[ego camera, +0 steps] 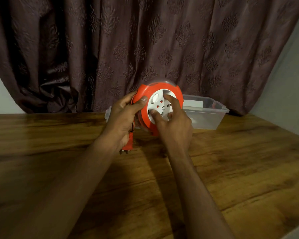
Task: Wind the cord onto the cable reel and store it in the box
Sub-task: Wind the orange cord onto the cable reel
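Note:
An orange cable reel [178,99] with a white socket face is held upright above the wooden table [231,169]. My left hand [123,116] grips its left rim, thumb on the orange front. My right hand [173,123] has curled fingertips gripping the white centre disc. A short length of dark cord hangs under my left palm, ending in an orange plug [128,145] just above the table. The clear plastic box [205,114] stands right behind the reel, open at the top.
A dark patterned curtain [145,40] hangs behind the table's far edge. A pale wall [292,83] closes the right side. Something white and something red lie inside the box.

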